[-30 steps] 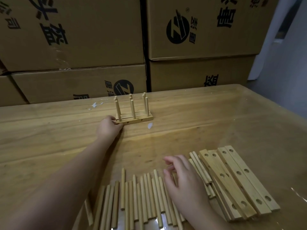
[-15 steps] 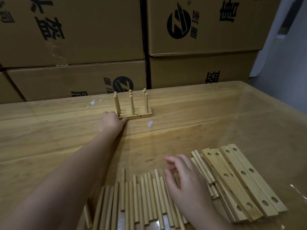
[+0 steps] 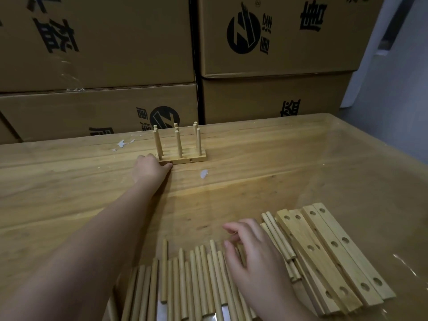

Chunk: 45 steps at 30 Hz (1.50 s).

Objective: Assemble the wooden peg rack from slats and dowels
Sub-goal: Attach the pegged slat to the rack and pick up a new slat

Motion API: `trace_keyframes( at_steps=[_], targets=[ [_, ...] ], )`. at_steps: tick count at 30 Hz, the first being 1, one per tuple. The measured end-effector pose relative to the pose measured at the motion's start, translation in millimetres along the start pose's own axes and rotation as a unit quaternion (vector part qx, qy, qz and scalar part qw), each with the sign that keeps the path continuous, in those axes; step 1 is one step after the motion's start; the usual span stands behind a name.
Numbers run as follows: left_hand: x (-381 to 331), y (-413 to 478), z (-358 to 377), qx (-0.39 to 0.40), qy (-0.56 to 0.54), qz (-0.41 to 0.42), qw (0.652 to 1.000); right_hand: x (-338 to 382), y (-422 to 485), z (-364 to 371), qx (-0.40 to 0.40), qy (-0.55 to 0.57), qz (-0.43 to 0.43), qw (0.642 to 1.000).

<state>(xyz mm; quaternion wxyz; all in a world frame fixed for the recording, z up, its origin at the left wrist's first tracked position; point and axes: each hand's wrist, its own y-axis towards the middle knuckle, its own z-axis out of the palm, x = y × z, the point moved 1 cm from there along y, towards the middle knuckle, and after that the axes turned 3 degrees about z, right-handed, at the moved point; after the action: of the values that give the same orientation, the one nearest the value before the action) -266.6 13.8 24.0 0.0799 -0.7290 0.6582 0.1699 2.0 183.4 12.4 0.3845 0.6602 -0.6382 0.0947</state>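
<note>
Little has moved — the left grip [image 3: 150,170] stays clamped on one end of the peg rack [image 3: 190,159], the right grip [image 3: 252,256] hangs slack-fingered over the dowels [image 3: 196,279] — likely starting another.

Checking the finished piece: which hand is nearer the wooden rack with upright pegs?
Left. The left hand holds the left end of the small wooden peg rack; the right hand is over the loose wooden dowels, near the camera.
</note>
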Motion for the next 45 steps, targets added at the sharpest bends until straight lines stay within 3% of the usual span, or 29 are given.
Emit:
trace_keyframes(
  at_steps=[6, 10, 15, 18, 22, 25, 30, 34, 37, 41, 43, 45],
  targets=[
    [20, -45, -14, 0.042, -0.155, 0.085, 0.983, 3, -1, -3, -0.023, -0.033, -0.011, 0.999],
    [52, -92, -30, 0.024, -0.207, 0.11, 0.972, 14, -3, -10, -0.064, -0.11, -0.05, 0.991],
    [92, -151, -46, -0.051, -0.198, 0.087, 0.975, 20, -3, -27, -0.083, -0.205, -0.024, 0.975],
    [107, -182, -50, -0.038, -0.192, 0.052, 0.979, 19, 1, -44, -0.053, -0.307, 0.023, 0.95],
    [103, -219, -40, -0.003, -0.222, 0.072, 0.972, 8, 6, -65, -0.062, -0.39, 0.114, 0.912],
    [92, -229, -33, 0.013, -0.22, 0.101, 0.97, 0, 5, -68, -0.034, -0.405, 0.165, 0.899],
    [70, -238, -24, 0.007, -0.172, 0.12, 0.978, -5, 5, -63, 0.019, -0.427, 0.181, 0.886],
    [49, -244, -24, 0.002, -0.273, 0.099, 0.957, -2, 5, -64, -0.001, -0.419, 0.142, 0.897],
    [37, -250, -28, -0.01, -0.38, 0.118, 0.918, 9, 4, -64, -0.059, -0.339, 0.065, 0.937],
    [28, -259, -34, 0.008, -0.465, 0.162, 0.87, 28, 1, -55, -0.027, -0.025, 0.026, 0.999],
    [27, -264, -35, 0.022, -0.5, 0.166, 0.85, 35, -3, -44, 0.044, 0.172, 0.079, 0.981],
    [28, -267, -36, 0.024, -0.515, 0.171, 0.839, 41, -7, -32, 0.078, 0.347, 0.127, 0.926]
  ],
)
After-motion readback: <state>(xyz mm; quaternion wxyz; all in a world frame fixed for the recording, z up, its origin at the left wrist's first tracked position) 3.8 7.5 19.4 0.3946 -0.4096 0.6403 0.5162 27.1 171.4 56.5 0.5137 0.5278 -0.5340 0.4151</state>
